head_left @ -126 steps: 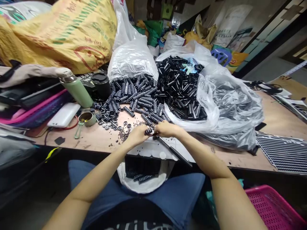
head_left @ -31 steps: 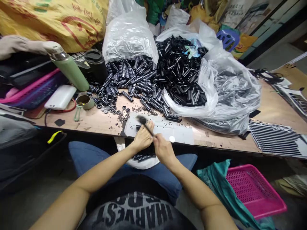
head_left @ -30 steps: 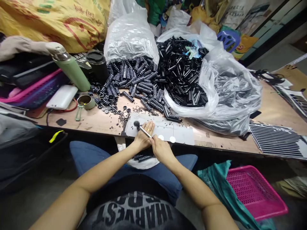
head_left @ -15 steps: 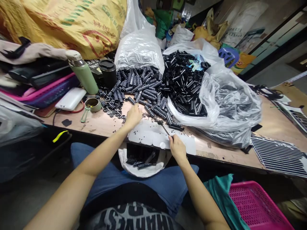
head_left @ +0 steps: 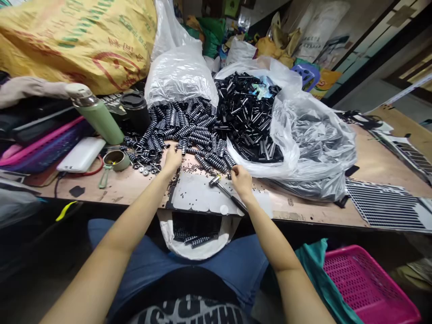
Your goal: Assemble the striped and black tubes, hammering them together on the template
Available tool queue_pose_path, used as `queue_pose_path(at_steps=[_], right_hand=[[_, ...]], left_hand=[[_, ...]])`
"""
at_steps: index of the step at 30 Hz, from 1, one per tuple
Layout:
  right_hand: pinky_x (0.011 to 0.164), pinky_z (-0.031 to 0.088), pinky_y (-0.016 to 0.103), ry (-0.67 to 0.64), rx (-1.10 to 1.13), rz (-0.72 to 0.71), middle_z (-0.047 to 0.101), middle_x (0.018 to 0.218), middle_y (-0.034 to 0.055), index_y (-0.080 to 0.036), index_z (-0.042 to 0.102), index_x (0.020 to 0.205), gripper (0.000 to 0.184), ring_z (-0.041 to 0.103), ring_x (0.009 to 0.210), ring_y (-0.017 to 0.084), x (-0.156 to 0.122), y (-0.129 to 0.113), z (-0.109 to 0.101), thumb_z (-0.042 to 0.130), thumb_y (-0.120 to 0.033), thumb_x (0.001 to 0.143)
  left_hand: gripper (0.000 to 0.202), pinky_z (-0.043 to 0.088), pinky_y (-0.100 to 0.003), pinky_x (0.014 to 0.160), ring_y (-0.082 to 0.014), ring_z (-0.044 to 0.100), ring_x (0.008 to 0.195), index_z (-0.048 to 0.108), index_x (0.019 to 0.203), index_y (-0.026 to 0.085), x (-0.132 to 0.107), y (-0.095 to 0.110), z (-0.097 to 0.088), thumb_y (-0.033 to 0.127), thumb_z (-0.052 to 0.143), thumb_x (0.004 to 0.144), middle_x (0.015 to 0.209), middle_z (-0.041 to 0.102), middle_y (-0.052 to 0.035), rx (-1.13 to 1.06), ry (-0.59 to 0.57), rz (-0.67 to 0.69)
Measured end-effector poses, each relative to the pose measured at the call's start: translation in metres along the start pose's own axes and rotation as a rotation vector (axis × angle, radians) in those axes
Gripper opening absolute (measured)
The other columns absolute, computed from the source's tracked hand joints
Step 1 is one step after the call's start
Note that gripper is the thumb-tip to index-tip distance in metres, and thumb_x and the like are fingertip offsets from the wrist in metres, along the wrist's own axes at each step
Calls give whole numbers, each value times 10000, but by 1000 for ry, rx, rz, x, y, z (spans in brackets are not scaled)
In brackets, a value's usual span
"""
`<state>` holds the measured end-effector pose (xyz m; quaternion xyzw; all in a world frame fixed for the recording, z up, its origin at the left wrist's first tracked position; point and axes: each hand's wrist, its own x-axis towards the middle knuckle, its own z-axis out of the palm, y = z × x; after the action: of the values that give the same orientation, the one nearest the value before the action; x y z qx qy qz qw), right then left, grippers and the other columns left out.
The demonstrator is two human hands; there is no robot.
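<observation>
On the table (head_left: 303, 206), one hammer (head_left: 229, 195) lies near two hands (head_left: 173, 158) (head_left: 242, 181) whose grip I cannot tell.

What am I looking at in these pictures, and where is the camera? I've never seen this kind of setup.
There's no machine: these are a person's bare hands, and every picture comes from one camera worn on the head. On the table lie a pile of patterned tubes, a clear bag with black parts, and a hammer on a white sheet. The left hand is at the pile's near edge; the right hand is beside the hammer. Whether either holds anything is unclear.
</observation>
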<state>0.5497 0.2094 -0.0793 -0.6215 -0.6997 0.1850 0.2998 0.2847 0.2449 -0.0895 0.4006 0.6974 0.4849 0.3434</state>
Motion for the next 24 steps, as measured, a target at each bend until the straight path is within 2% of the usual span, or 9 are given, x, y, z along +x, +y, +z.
queue_pose_path(at_steps=[3, 5, 8, 10, 12, 14, 17, 20, 24], right_hand=[[736, 502, 344, -87, 546, 149, 639, 850, 43, -188, 515, 939, 265, 621, 773, 185, -18, -13, 17, 587, -409, 812], [710, 528, 363, -218, 704, 166, 642, 877, 52, -189, 509, 985, 396, 638, 769, 195, -33, -24, 26, 605, -516, 782], [913, 489, 466, -305, 508, -127, 564, 1228, 137, -200, 495, 1194, 701, 583, 1094, 276, -47, -40, 23, 737, -565, 647], [1086, 334, 524, -343, 246, -402, 384, 1443, 144, -231, 416, 1345, 932, 386, 1325, 321, -48, -47, 13, 833, -486, 552], [1151, 218, 536, -375, 65, -573, 309, 1495, 132, -243, 328, 1426, 1022, 272, 1394, 321, -44, -49, 3, 849, -389, 560], [1161, 217, 520, -350, 42, -620, 320, 1477, 148, -218, 240, 1470, 1054, 270, 1394, 306, -43, -48, -2, 827, -340, 603], [1153, 264, 506, -290, 183, -577, 297, 1466, 179, -189, 138, 1495, 1167, 255, 1401, 308, -48, -45, 0, 836, -423, 590], [1131, 331, 475, -314, 383, -548, 259, 1484, 164, -224, 137, 1489, 1210, 260, 1407, 301, -59, -45, 4, 840, -518, 549], [1160, 293, 459, -348, 480, -593, 266, 1496, 147, -243, 135, 1481, 1233, 282, 1406, 290, -67, -50, 7, 854, -523, 519]], left_hand=[[184, 382, -207, 423, -111, 503, 479, 581, 908, 154, -50, 6, 11, 268, 607, 766, 640, 542, -4, -432, -235, -149], [236, 305, -168, 372, -74, 444, 437, 569, 803, 148, -80, 8, 18, 283, 721, 685, 580, 511, 20, -558, -334, -177], [293, 238, -157, 332, -46, 375, 371, 546, 717, 147, -108, 8, 21, 276, 790, 620, 491, 461, 54, -542, -386, -193], [301, 228, -159, 318, -41, 352, 340, 540, 695, 149, -117, 8, 17, 289, 797, 625, 453, 438, 68, -460, -451, -181], [304, 246, -157, 314, -41, 358, 335, 551, 707, 147, -120, 9, 13, 322, 791, 644, 454, 442, 70, -424, -497, -149], [324, 296, -158, 324, -53, 416, 371, 599, 809, 138, -122, 10, 9, 402, 749, 694, 526, 504, 47, -505, -504, -119], [459, 319, -161, 326, -60, 461, 404, 627, 1051, 140, -126, 11, 4, 494, 659, 762, 632, 560, 24, -675, -496, -128], [530, 245, -155, 295, -52, 398, 336, 586, 1219, 166, -130, 11, 3, 479, 629, 794, 547, 505, 61, -704, -481, -180], [447, 310, -166, 333, -68, 463, 372, 632, 1158, 150, -137, 12, 8, 411, 623, 795, 557, 563, 35, -753, -401, -206]])
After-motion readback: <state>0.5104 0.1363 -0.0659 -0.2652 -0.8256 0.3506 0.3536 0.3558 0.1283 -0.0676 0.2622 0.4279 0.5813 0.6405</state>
